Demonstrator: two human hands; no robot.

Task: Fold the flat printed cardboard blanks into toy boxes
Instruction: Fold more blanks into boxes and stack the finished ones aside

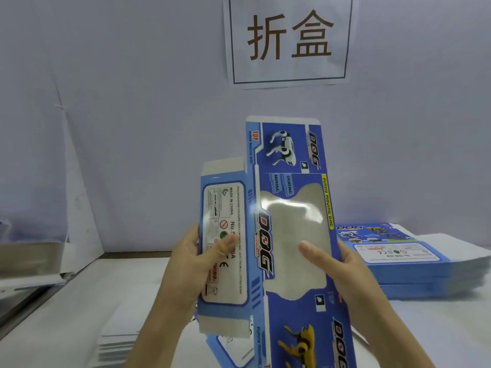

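Observation:
A blue printed cardboard blank (287, 160) with a clear window and "DOG" lettering stands upright in front of me, held in both hands. My left hand (195, 258) grips its left side panel, thumb pressed on the white label panel. My right hand (337, 264) holds the right edge, thumb lying on the clear window. The side panel is angled away from the front panel along a crease. The top and bottom flaps stick out flat.
A stack of flat blue blanks (414, 261) lies on the table at the right. A pile of white sheets (119, 343) sits at the lower left. A paper sign (289, 38) hangs on the wall behind.

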